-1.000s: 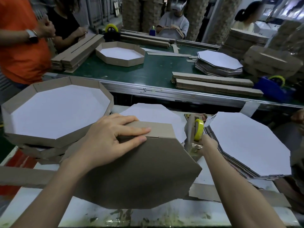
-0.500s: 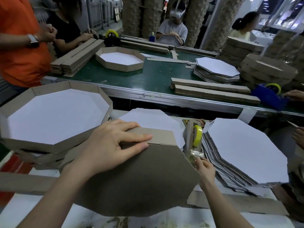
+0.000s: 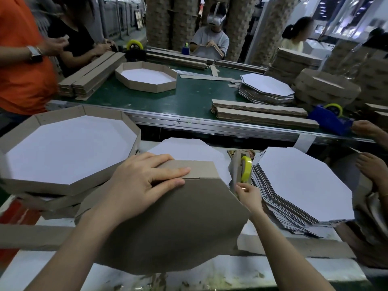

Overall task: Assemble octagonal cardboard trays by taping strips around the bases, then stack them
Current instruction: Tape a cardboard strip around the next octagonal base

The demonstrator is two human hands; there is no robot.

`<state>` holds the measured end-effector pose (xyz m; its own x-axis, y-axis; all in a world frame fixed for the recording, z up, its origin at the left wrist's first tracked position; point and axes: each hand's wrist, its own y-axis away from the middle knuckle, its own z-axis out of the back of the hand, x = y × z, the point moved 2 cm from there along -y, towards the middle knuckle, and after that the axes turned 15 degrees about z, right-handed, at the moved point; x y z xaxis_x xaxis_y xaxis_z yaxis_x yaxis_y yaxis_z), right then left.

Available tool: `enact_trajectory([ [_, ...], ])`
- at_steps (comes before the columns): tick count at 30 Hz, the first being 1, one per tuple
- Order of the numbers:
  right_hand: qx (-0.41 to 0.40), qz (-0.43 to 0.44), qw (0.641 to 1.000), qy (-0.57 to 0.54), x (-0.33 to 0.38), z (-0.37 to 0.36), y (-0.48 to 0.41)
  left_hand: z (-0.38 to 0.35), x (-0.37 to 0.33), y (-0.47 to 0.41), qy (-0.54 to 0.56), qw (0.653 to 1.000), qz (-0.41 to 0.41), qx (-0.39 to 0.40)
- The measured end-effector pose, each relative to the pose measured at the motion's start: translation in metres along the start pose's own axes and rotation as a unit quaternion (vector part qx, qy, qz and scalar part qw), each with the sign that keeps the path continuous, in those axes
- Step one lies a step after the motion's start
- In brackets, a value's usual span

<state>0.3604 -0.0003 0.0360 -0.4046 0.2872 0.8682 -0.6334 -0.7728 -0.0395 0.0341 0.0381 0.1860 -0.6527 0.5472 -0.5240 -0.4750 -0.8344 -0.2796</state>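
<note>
Finished trays [image 3: 69, 148] sit stacked far left. The left hand [image 3: 142, 185] lies flat, fingers straight, pinning the strip [image 3: 199, 169] seam on the upturned tray [image 3: 168, 223] on the table [image 3: 210, 276]. The right hand [image 3: 247, 194] has its grip pinched on the tape [image 3: 246, 169]. Draw out plenty, keep the seam tight, bridge it squarely.

— Yellow tape rolls?
— Three: near roll [image 3: 246, 169] at four o'clock, far roll [image 3: 134, 41] at eleven, right roll [image 3: 333, 105] toward three.
— Trays showing a white floor?
— Two: left tray [image 3: 63, 112] at nine, belt tray [image 3: 144, 88] at eleven.
— White base piles?
— Three: far pile [image 3: 266, 87] at two, near pile [image 3: 304, 185] at four, middle pile [image 3: 189, 152] at centre.
</note>
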Motion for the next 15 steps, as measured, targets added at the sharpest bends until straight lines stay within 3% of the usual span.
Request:
enact_trajectory([
  [7, 0.073, 0.077, 0.991, -0.078, 0.141, 0.001, 0.012, 0.008, -0.004, 0.024, -0.011, 1.000, -0.002, -0.023],
  [11, 0.039, 0.152, 0.979, -0.130, 0.202, 0.006, 0.052, 0.015, -0.008, 0.036, -0.032, 0.999, -0.009, 0.013],
  [15, 0.062, 0.175, 0.960, -0.211, 0.234, 0.011, 0.101, 0.017, -0.009, 0.044, -0.016, 1.000, -0.006, 0.009],
])
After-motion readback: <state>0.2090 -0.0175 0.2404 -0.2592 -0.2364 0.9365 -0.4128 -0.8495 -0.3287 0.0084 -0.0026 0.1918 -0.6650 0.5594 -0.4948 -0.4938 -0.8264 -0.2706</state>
